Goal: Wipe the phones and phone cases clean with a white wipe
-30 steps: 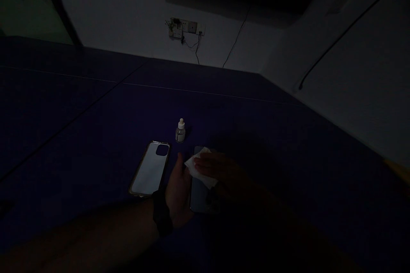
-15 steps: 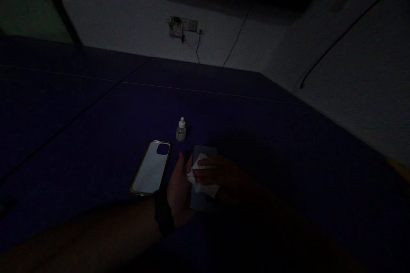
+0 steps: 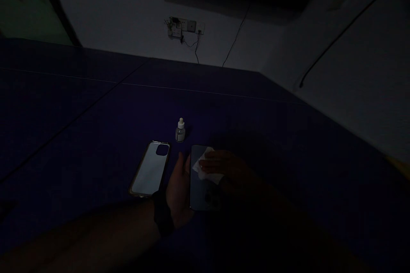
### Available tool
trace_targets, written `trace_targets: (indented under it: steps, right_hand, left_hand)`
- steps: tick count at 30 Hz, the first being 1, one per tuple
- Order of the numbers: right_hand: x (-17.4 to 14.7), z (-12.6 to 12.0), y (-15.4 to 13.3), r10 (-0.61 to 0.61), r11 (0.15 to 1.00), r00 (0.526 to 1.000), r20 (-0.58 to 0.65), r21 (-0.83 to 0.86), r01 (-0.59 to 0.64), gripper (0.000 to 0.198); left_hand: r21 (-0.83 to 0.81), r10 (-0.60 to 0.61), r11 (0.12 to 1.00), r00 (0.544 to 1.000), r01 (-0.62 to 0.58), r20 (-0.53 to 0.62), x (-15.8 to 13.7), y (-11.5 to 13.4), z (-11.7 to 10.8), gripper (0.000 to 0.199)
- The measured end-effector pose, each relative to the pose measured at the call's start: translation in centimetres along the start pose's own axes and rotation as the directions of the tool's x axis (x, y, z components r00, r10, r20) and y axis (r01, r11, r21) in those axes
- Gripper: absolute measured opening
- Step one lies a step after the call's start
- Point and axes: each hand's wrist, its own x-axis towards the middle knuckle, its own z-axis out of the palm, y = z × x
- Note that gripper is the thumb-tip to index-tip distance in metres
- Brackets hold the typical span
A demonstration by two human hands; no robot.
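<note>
Case (image 3: 149,172) left of phone (image 3: 198,191); bottle (image 3: 180,133) behind, between them; tissue (image 3: 203,175) on phone.

Carrier: broad, flat, dark blue-violet surface (image 3: 128,111); a thin pale line (image 3: 192,91) runs roughly along its far edge, crossed by a dark oblique line (image 3: 77,118). On it: small clear white-capped dropper bottle (image 3: 180,133), upright; rectangular pale-backed phone case (image 3: 149,169), flat, just beside, farther from the right edge, cut-out toward the far edge.
</note>
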Motion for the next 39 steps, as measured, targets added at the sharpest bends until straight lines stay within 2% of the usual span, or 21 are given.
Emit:
trace_targets:
  steps: [3,8,11,14,16,19,22,25,28,30,31,33,36,39]
  right_hand:
    - [0.4,0.2,-0.7,0.064,0.995,0.998,0.009,-0.075,-0.063,0.048]
    - [0.5,0.1,-0.8,-0.128,0.989,0.991,0.033,0.077,0.125,0.046]
    - [0.2,-0.2,-0.4,-0.049,0.998,0.999,0.011,0.026,0.049,0.045]
    - [0.5,0.1,-0.8,0.036,0.997,0.999,0.028,-0.066,-0.034,0.048]
    - [0.7,0.2,-1.0,-0.015,1.0,0.998,0.062,-0.022,0.017,0.049]
    - [0.7,-0.2,-0.9,-0.12,0.989,0.991,0.064,0.095,0.114,0.047]
    - [0.5,-0.6,-0.7,-0.051,0.997,0.998,0.026,0.051,0.05,0.047]
    - [0.6,-0.2,-0.9,0.035,0.999,0.999,0.01,-0.029,-0.035,0.05]
    - [0.7,0.2,-1.0,-0.069,0.997,0.997,0.033,0.042,0.068,0.051]
    - [0.6,0.1,-0.8,-0.142,0.983,0.989,0.041,0.12,0.136,0.049]
    - [0.5,-0.1,-0.6,-0.139,0.982,0.99,0.037,0.134,0.133,0.048]
    - [0.3,-0.4,-0.4,-0.066,0.994,0.998,0.021,0.094,0.064,0.048]
    - [0.5,-0.4,-0.8,0.002,1.0,1.0,0.023,-0.003,-0.002,0.05]
    - [0.9,-0.4,-1.2,-0.107,0.993,0.99,0.092,0.059,0.102,0.048]
  left_hand:
    - [-0.031,-0.019,0.999,0.999,0.02,0.028,0.2,-0.1,-0.2,0.047]
    - [-0.059,-0.005,0.998,1.0,0.006,0.014,0.6,-0.1,-0.4,0.045]
    - [-0.043,0.001,0.999,1.0,-0.002,-0.03,0.3,-0.1,0.0,0.044]
    - [-0.124,0.019,0.992,1.0,-0.018,0.007,0.2,-0.2,0.0,0.04]
    - [-0.167,0.018,0.986,0.999,-0.014,0.027,0.2,-0.2,-0.2,0.036]
    - [-0.139,-0.015,0.99,1.0,0.015,0.0,0.2,-0.1,-0.2,0.041]
    - [-0.089,-0.018,0.996,0.998,0.012,-0.065,0.2,0.1,0.2,0.044]
    - [-0.161,-0.043,0.987,0.996,0.029,-0.082,0.2,0.2,0.4,0.044]
    - [-0.244,-0.057,0.969,0.998,0.048,-0.031,0.3,0.1,0.2,0.043]
    - [-0.184,-0.038,0.982,0.999,0.034,-0.018,0.3,0.0,0.0,0.041]
    - [-0.132,-0.024,0.991,1.0,0.021,-0.019,0.3,-0.1,-0.1,0.041]
    - [-0.045,-0.001,0.999,1.0,0.0,-0.014,0.3,-0.1,-0.3,0.043]
    - [-0.04,-0.004,0.999,0.999,0.006,0.043,0.5,-0.1,-0.7,0.049]
    - [-0.083,-0.037,0.996,0.998,0.041,0.059,0.5,-0.1,-0.9,0.043]
